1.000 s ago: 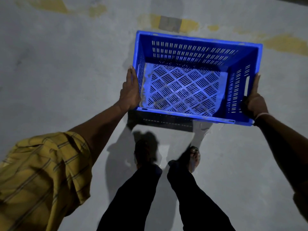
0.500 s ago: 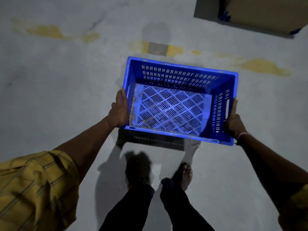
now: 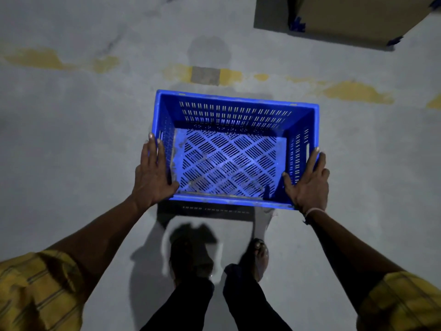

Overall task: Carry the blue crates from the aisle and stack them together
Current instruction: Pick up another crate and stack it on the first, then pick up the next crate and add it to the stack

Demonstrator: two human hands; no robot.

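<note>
Your left hand (image 3: 152,174) lies flat against the left wall of the crate (image 3: 235,108), fingers straight and thumb hooked over the near rim. Your right hand (image 3: 307,180) does the same on the right wall, fingers straight and spread a little. Neither hand is curled around anything. You squeeze the crate from both sides, and that is probably what holds it steady and level.

You hold the crate in the middle of the frame, open side up, just ahead of your feet (image 3: 259,254). A dark shadow sits under its near edge, so I think it hangs a little above the floor (image 3: 71,139), but I cannot be sure.

Count them: one blue crate, with nothing inside it. Two hands. One brown box (image 3: 358,17) in the upper right of the frame, well apart from the crate. No other crate shows, so the stack is out of sight.
</note>
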